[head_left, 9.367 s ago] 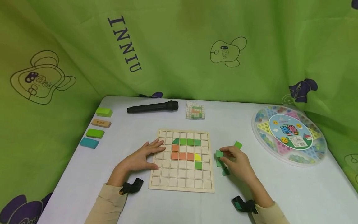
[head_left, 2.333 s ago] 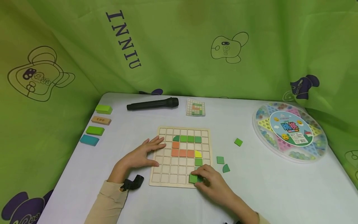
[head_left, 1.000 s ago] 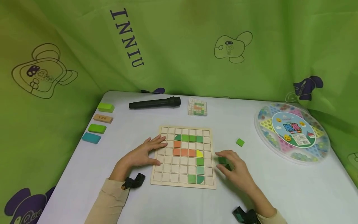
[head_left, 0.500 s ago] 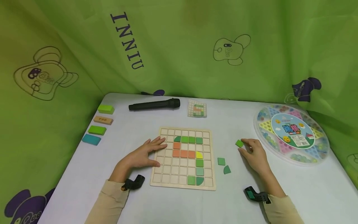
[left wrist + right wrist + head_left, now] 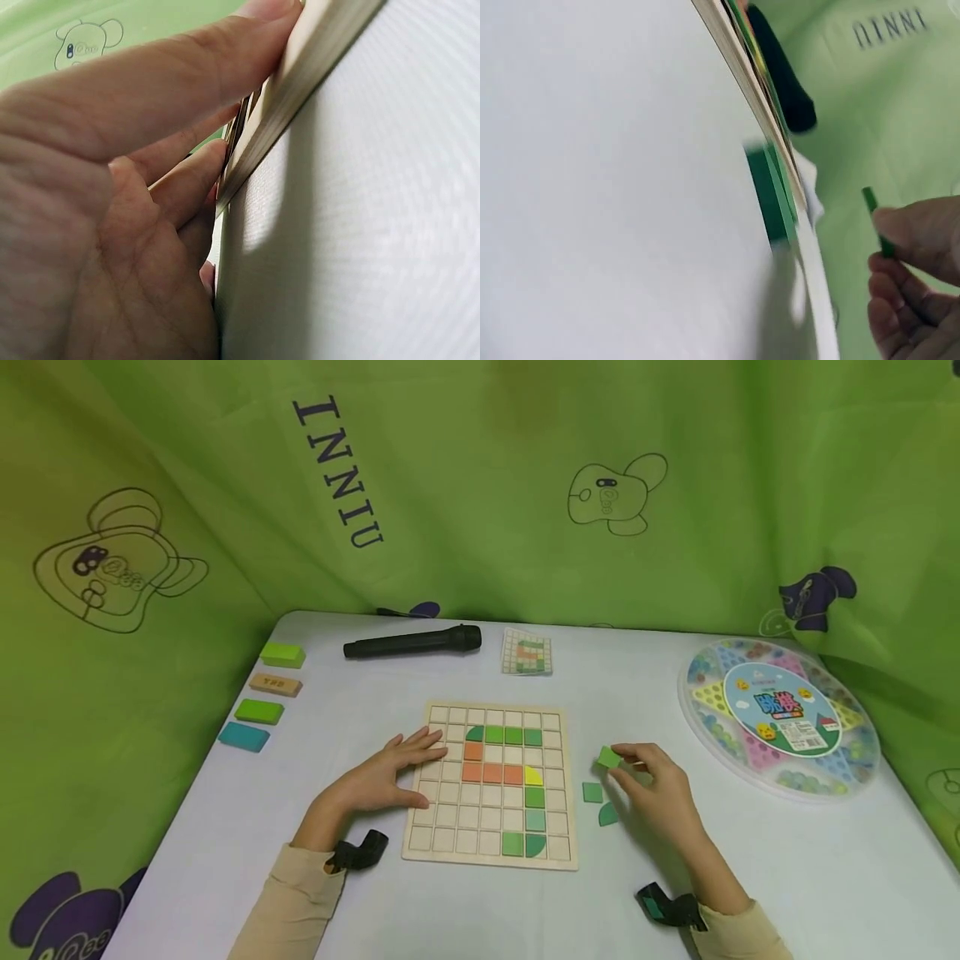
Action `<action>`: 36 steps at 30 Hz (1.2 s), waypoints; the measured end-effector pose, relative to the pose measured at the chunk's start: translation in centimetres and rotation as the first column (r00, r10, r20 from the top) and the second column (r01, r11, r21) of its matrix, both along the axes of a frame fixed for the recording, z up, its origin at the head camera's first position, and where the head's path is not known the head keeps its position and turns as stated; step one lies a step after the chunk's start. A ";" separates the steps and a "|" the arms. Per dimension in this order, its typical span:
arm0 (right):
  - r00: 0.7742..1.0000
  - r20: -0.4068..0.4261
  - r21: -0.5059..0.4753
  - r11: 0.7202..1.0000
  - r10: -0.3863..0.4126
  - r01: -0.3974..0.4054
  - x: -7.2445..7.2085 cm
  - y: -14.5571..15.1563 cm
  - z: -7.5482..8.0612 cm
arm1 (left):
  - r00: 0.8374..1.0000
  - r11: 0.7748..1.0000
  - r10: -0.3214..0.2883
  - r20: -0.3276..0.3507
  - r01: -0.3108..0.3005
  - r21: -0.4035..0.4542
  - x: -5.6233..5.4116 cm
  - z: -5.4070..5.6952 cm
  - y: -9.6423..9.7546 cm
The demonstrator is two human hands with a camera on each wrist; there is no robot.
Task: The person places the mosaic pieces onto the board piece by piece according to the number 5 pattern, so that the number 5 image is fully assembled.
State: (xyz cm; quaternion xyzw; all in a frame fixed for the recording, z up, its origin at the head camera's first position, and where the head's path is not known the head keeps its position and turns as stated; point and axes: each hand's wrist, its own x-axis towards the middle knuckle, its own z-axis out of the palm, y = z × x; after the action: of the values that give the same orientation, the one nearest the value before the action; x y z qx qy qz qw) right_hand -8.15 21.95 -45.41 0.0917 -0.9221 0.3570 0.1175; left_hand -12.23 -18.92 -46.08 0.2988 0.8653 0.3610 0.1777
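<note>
A wooden grid board [image 5: 468, 841] lies on the white table, with green, orange and yellow tiles set in some of its cells. My left hand [image 5: 382, 777] rests along the board's left edge, fingers spread; the left wrist view has the thumb [image 5: 172, 75] on the rim. Right of the board, my right hand [image 5: 660, 789] pinches a light green square tile [image 5: 609, 757] between thumb and fingertips. In the right wrist view that tile [image 5: 877, 221] is held edge-on, above the table. Below it lie a green square tile [image 5: 592, 792] and a dark green quarter-round tile [image 5: 608, 814].
Behind the board are a black microphone [image 5: 412, 642] and a small pattern card [image 5: 527, 652]. A round Chinese checkers box [image 5: 780, 718] lies at the right. At the left edge stand several coloured blocks [image 5: 259, 711]. Green cloth [image 5: 480, 485] hangs behind.
A light green square now sits in the board's bottom row beside the quarter-round. My right hand picked up the far loose green tile and moved left with it. The left hand stayed put.
</note>
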 end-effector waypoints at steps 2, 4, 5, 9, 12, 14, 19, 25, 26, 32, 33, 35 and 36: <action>0.998 -0.036 -0.003 0.999 0.050 -0.051 0.7 -1.5 0.3 | 1.000 1.000 0.002 0.000 -0.002 0.002 0.0 0.0 0.0; 0.993 -0.051 -0.014 0.994 0.107 -0.107 1.5 -2.9 0.5 | 1.000 1.000 0.002 -0.001 -0.002 0.002 0.0 0.1 0.1; 0.990 -0.048 -0.021 0.990 0.135 -0.136 1.9 -3.6 0.5 | 1.000 1.000 0.001 -0.004 -0.001 0.000 0.0 0.1 0.1; 0.968 -0.020 -0.079 0.965 0.249 -0.249 3.2 -6.1 0.6 | 1.000 1.000 0.000 -0.007 0.000 -0.002 -0.1 0.2 0.1; 0.948 0.010 -0.124 0.941 0.318 -0.315 4.0 -7.8 0.5 | 1.000 1.000 -0.001 -0.010 0.001 -0.003 -0.2 0.2 0.2; 0.933 0.039 -0.139 0.926 0.358 -0.350 4.6 -8.9 0.3 | 1.000 1.000 -0.002 -0.012 0.002 -0.004 -0.3 0.2 0.2; 0.902 0.092 -0.147 0.901 0.423 -0.408 5.5 -11.0 -0.7 | 1.000 1.000 -0.004 -0.017 0.004 -0.010 -0.2 0.1 0.3; 0.917 0.056 -0.049 0.918 0.395 -0.393 6.0 -12.2 -1.5 | 1.000 1.000 -0.003 -0.020 0.003 -0.002 -0.1 0.1 0.2; 0.920 0.049 -0.037 0.922 0.388 -0.387 6.0 -12.3 -1.6 | 1.000 1.000 -0.003 -0.021 0.003 -0.001 -0.1 0.1 0.2; 0.927 0.061 -0.027 0.929 0.369 -0.368 6.0 -12.6 -1.6 | 1.000 1.000 0.007 -0.012 -0.007 -0.001 -0.1 -0.1 0.1; 0.927 0.068 -0.024 0.930 0.369 -0.368 6.0 -12.7 -1.6 | 1.000 1.000 0.009 -0.007 -0.009 0.000 -0.1 -0.1 0.1; 0.926 0.082 -0.012 0.929 0.369 -0.369 6.1 -12.8 -1.6 | 1.000 1.000 0.012 -0.004 -0.012 0.003 -0.1 -0.1 0.1; 0.925 0.086 -0.005 0.929 0.370 -0.371 6.1 -12.8 -1.6 | 1.000 1.000 0.013 -0.003 -0.013 0.004 0.0 -0.2 0.1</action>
State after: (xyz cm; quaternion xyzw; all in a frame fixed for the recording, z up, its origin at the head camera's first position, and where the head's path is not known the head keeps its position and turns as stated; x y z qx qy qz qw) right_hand -2.07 9.18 -46.97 0.2493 -0.8944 0.3712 0.0081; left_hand -12.28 -18.82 -46.25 0.2939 0.8670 0.3632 0.1733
